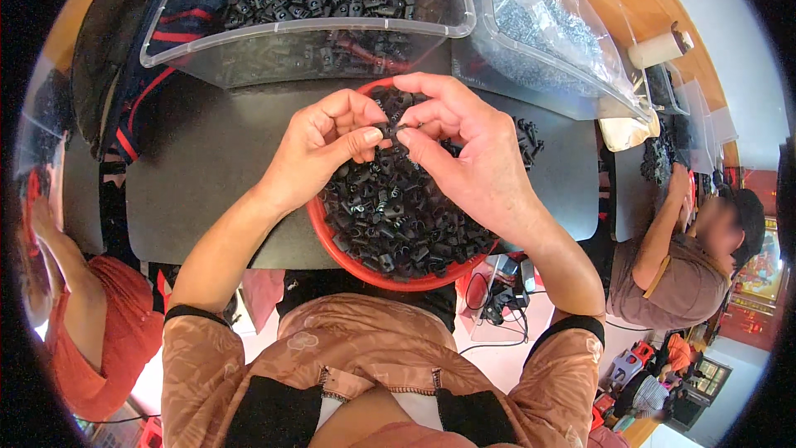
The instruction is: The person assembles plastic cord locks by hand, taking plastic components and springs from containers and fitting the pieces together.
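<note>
My left hand (313,143) and my right hand (474,149) meet above the far part of a red basin (325,236). Thumb and fingertips of each are pinched on a small black plastic cord-lock part (388,130), which the fingers largely cover. Heaped in the basin are black cord-lock pieces (390,228), with small metal springs showing among them. The basin sits at the table's near edge, partly hidden by my right hand and wrist.
Behind the basin stands a clear bin (298,27) of black cord-lock parts. Right of it, another clear bin (572,83) holds bagged metal springs. More black pieces (528,141) lie on the dark table (207,166). Other people sit at left (108,332) and right (672,274).
</note>
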A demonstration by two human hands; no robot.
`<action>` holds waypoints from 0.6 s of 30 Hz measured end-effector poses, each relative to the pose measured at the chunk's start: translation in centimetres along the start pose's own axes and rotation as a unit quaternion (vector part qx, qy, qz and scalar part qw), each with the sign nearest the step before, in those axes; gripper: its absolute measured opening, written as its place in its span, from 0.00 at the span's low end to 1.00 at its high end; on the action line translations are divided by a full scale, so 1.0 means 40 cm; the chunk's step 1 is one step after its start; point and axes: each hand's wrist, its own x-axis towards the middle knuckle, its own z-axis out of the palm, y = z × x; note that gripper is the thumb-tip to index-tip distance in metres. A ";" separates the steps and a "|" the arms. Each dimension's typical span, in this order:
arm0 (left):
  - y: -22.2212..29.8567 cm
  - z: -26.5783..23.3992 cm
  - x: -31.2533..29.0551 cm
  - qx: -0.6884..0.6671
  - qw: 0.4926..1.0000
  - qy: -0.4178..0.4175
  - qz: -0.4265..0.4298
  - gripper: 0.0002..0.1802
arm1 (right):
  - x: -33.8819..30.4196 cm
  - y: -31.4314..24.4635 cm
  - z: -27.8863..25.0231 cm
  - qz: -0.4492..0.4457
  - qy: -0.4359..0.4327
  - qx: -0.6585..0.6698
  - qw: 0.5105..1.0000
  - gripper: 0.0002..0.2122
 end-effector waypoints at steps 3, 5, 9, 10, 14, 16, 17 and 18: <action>0.002 0.010 -0.004 0.026 1.000 0.001 0.009 0.08 | 0.003 0.005 0.000 0.024 -0.008 0.030 0.999 0.18; 0.005 0.012 -0.006 0.072 0.997 -0.003 0.011 0.08 | 0.009 0.011 -0.002 0.030 -0.009 0.042 0.999 0.18; 0.005 0.016 -0.008 0.083 0.996 -0.008 0.009 0.07 | 0.017 0.029 -0.010 0.070 -0.041 0.115 0.990 0.16; 0.001 0.016 -0.011 0.093 0.995 -0.006 0.022 0.06 | 0.019 0.035 -0.012 0.086 -0.050 0.139 0.985 0.14; 0.003 0.020 -0.017 0.129 0.989 0.000 0.068 0.04 | 0.028 0.048 -0.032 0.131 -0.117 0.117 0.977 0.09; 0.000 0.019 -0.017 0.139 0.988 -0.005 0.071 0.04 | 0.028 0.045 -0.032 0.129 -0.126 0.113 0.977 0.07; -0.002 0.018 -0.018 0.149 0.986 -0.009 0.075 0.03 | 0.026 0.039 -0.030 0.129 -0.127 0.115 0.977 0.07; -0.005 0.017 -0.018 0.150 0.986 -0.008 0.074 0.03 | 0.022 0.031 -0.026 0.135 -0.121 0.118 0.976 0.07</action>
